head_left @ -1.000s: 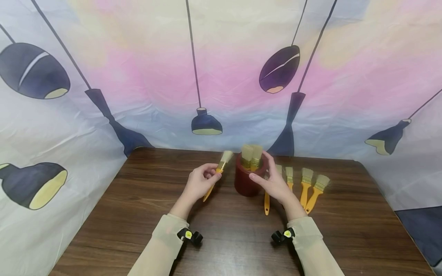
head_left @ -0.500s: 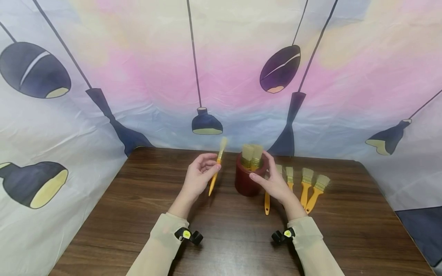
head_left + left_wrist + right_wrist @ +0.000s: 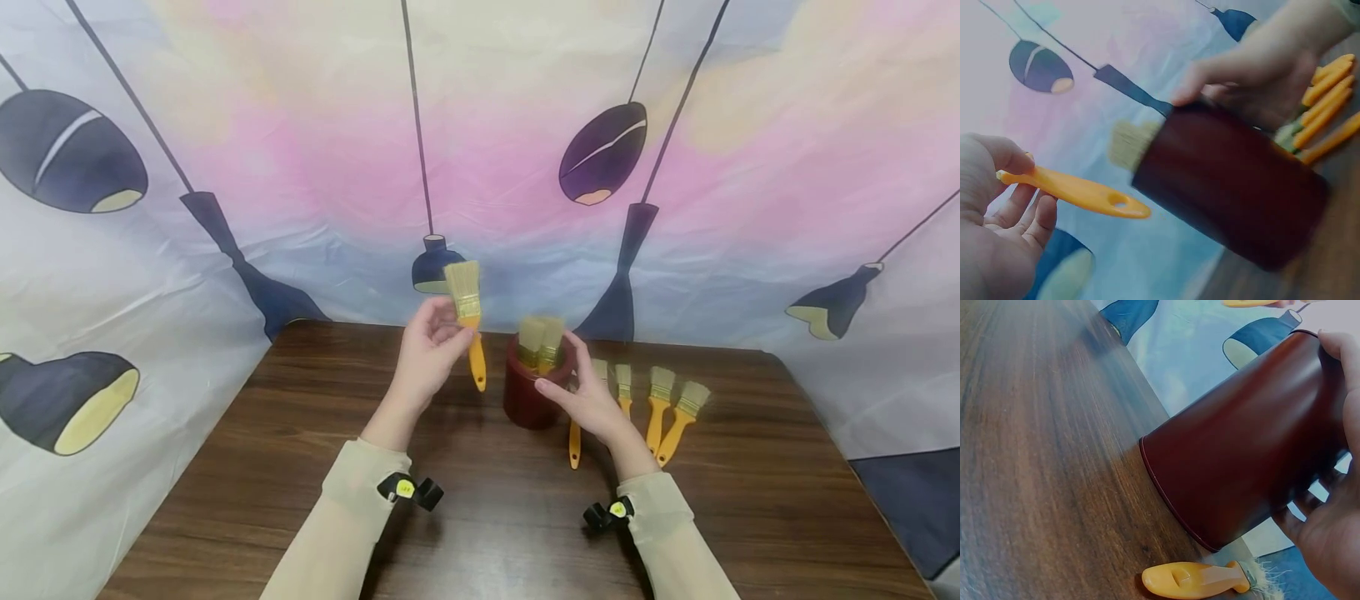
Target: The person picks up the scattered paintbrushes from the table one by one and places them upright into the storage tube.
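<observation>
My left hand (image 3: 429,350) pinches a paintbrush (image 3: 477,358) by its yellow handle, bristles up, in the air left of the cup. In the left wrist view the handle (image 3: 1085,192) of that brush points toward the cup, with thumb and fingertips at its upper end. A dark red cylindrical cup (image 3: 1241,444) stands upright on the table with two brushes (image 3: 542,340) in it, bristles above the rim. My right hand (image 3: 596,404) grips the cup around its right side near the rim, thumb in front and fingers behind.
Several yellow-handled brushes (image 3: 678,425) lie on the brown wooden table (image 3: 495,517) right of the cup, partly behind the right hand and wrist. Beyond the table's back edge hangs a cloth backdrop (image 3: 337,125) printed with lamps.
My left hand has raised its paintbrush and turned it, so the flat of the bristles now faces the head camera. The right hand has kept its hold on the cup.
</observation>
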### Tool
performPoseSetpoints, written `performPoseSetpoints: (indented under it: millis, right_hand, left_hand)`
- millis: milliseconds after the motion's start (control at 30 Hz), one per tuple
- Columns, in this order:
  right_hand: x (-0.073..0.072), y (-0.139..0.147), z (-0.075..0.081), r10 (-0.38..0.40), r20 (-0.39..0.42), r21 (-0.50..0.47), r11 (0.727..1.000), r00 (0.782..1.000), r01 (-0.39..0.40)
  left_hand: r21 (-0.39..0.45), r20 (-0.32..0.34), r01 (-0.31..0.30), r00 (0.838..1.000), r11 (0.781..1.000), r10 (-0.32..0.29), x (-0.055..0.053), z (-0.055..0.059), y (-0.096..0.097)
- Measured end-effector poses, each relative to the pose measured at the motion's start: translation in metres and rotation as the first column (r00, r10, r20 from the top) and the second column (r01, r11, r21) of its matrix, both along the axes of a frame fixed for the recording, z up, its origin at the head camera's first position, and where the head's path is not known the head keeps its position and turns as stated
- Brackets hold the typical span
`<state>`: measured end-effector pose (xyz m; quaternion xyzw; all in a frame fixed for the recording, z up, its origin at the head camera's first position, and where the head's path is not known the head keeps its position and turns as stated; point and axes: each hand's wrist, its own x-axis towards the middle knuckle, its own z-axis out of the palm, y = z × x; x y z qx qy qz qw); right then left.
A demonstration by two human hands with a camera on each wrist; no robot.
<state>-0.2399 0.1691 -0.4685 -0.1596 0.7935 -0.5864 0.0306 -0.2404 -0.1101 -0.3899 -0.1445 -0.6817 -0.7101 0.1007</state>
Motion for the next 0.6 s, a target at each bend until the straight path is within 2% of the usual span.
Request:
performPoseSetpoints:
  millis: [167, 300, 433, 600]
  right_hand:
    - [0.0, 0.0, 0.0, 0.007, -0.009, -0.004, 1.0, 1.0, -0.007]
    - [-0.001, -0.001, 0.001, 0.01, -0.024, -0.001, 1.0, 1.0, -0.01]
    - [-0.002, -0.001, 0.001, 0.006, -0.029, 0.0, 1.0, 1.0, -0.006]
    - [-0.003, -0.001, 0.0, 0.002, -0.031, 0.006, 1.0, 1.0, -0.002]
  left_hand:
    - [-0.012, -0.052, 0.046, 0.998, 0.999, -0.047, -0.008, 0.031, 0.013]
    - [-0.051, -0.099, 0.086, 0.991, 0.995, -0.09, -0.012, 0.047, 0.03]
    - [-0.164, -0.133, 0.106, 0.983, 0.981, -0.128, -0.017, 0.052, 0.045]
    - [-0.326, -0.156, 0.064, 0.98, 0.943, -0.121, -0.019, 0.048, 0.058]
